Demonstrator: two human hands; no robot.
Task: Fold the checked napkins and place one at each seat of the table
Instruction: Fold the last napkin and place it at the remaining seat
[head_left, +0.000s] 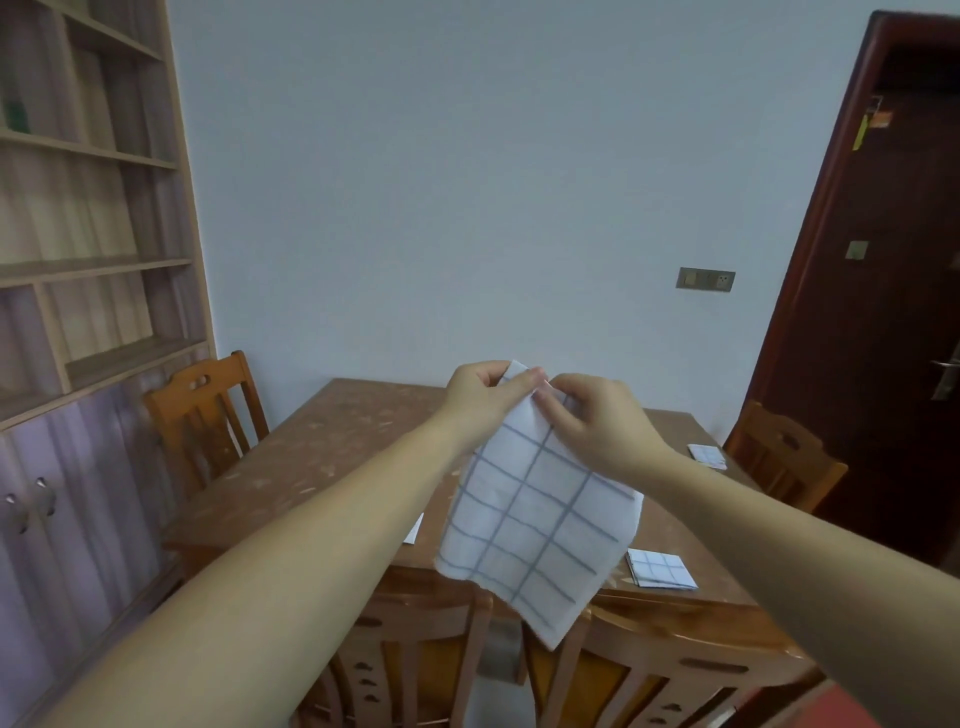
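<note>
A white napkin with blue-grey checks (535, 525) hangs in the air above the near side of the brown table (332, 457). My left hand (483, 400) and my right hand (597, 421) pinch its top edge close together, and the cloth drapes down between my forearms. A folded checked napkin (661, 569) lies on the table at the near right seat. Another folded one (707, 456) lies by the far right seat. A white corner of a further napkin (414, 530) peeks out beside my left forearm, mostly hidden.
Wooden chairs stand around the table: one at the far left (208, 415), one at the right (784, 457), two at the near side (415, 665) (670, 670). A bookshelf with cabinet doors (93, 260) fills the left wall. A dark door (893, 291) is at the right.
</note>
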